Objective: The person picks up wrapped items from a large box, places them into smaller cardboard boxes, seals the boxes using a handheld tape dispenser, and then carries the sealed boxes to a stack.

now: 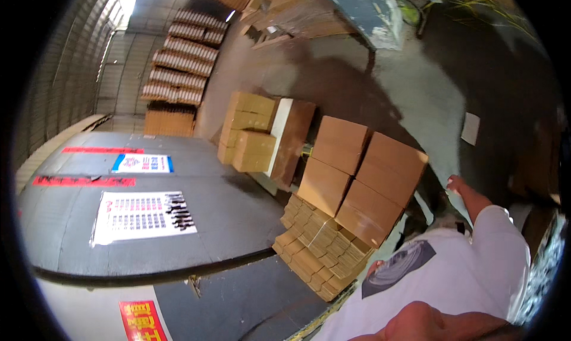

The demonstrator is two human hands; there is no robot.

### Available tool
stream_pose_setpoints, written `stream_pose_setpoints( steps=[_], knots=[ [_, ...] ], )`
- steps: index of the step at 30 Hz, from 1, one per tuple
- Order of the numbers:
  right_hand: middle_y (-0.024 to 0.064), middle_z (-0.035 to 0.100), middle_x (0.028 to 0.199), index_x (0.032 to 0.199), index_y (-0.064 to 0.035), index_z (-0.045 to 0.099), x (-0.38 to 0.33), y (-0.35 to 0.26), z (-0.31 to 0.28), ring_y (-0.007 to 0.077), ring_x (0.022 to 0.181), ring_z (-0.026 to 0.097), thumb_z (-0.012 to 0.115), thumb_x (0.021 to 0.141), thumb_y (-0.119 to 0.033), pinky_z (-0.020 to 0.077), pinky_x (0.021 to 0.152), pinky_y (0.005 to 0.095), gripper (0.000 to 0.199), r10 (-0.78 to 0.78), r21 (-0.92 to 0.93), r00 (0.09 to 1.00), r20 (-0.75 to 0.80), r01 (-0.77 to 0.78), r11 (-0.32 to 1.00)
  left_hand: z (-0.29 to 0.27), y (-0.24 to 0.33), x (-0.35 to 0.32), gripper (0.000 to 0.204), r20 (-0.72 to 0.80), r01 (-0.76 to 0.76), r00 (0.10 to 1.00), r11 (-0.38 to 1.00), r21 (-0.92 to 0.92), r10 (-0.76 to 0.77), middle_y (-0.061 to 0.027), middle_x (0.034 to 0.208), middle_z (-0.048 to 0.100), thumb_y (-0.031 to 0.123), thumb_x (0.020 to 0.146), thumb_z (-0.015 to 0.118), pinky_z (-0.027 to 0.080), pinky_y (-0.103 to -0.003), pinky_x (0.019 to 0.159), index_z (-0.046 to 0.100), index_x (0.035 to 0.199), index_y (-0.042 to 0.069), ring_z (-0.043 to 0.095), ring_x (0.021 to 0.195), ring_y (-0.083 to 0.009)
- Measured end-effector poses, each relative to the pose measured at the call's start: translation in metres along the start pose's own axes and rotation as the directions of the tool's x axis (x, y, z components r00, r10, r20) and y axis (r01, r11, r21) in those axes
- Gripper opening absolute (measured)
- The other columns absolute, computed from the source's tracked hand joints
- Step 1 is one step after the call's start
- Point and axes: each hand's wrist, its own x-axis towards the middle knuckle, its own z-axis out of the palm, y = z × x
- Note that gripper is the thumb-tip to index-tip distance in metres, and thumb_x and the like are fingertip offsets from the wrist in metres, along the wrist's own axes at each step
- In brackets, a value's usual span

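Note:
My right hand [455, 184] hangs out beside my body, over the floor to the right of the stacked cartons. Nothing shows in it, but it is too small to make out how its fingers are set. Only a bit of my left hand [375, 267] shows past my white shirt, close to the edge of the flat cardboard; its fingers are mostly hidden. Several brown cartons [372, 177] stand together in front of me. Against them lies a strapped stack of flattened cardboard [324, 246]. I cannot tell whether my left hand touches it.
Yellowish boxes [247, 133] stand beyond the cartons, beside a brown block with a white edge [288, 142]. A grey wall [232, 216] with posters runs along the left. Tall stacks [181, 55] rise at the back. A pale sheet [470, 129] lies on the floor at right.

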Motion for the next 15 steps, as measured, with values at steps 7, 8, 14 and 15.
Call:
stream_pose_setpoints(
  steps=[7, 8, 14, 15],
  knots=[
    [0.0127, 0.065, 0.082, 0.091, -0.0059, 0.064, -0.120, 0.057, 0.013, 0.0271, 0.080, 0.063, 0.060, 0.071, -0.024, 0.0495, 0.068, 0.0395, 0.027, 0.418, 0.465, 0.859, -0.296, -0.253, 0.848, -0.084, 0.014, 0.110, 0.037, 0.257, 0.147, 0.953, 0.986, 0.080, -0.162, -0.0086, 0.079, 0.063, 0.031, 0.087, 0.057, 0.049, -0.029, 0.057, 0.055, 0.109, 0.001, 0.060, 0.062, -0.0171],
    [0.0125, 0.065, 0.080, 0.091, -0.0061, 0.064, -0.137, 0.042, 0.024, 0.0268, 0.079, 0.063, 0.058, 0.072, -0.025, 0.0495, 0.068, 0.0389, 0.028, 0.380, 0.435, 0.871, -0.313, -0.224, 0.872, -0.100, 0.024, 0.117, 0.037, 0.204, 0.142, 0.967, 0.987, 0.072, -0.154, -0.0087, 0.078, 0.063, 0.030, 0.087, 0.057, 0.049, -0.029, 0.056, 0.055, 0.108, 0.000, 0.060, 0.061, -0.0173],
    [0.0120, 0.064, 0.080, 0.091, -0.0076, 0.065, -0.212, 0.136, 0.103, 0.0259, 0.076, 0.062, 0.052, 0.075, -0.028, 0.0490, 0.067, 0.0377, 0.030, 0.272, -0.027, 0.940, -0.205, -0.283, 0.959, -0.015, 0.186, 0.140, 0.032, 0.273, -0.200, 0.954, 0.938, 0.284, 0.121, -0.0089, 0.084, 0.061, 0.027, 0.090, 0.054, 0.047, -0.028, 0.061, 0.057, 0.107, 0.000, 0.058, 0.068, -0.0151],
    [0.0119, 0.064, 0.081, 0.092, -0.0078, 0.065, -0.213, 0.122, 0.099, 0.0258, 0.076, 0.062, 0.052, 0.075, -0.028, 0.0490, 0.068, 0.0376, 0.030, 0.310, 0.022, 0.933, -0.183, -0.312, 0.950, -0.002, 0.222, 0.116, 0.031, 0.333, -0.303, 0.921, 0.912, 0.278, 0.204, -0.0071, 0.086, 0.059, 0.025, 0.091, 0.053, 0.046, -0.027, 0.064, 0.056, 0.111, 0.001, 0.055, 0.073, -0.0126]
  ],
)
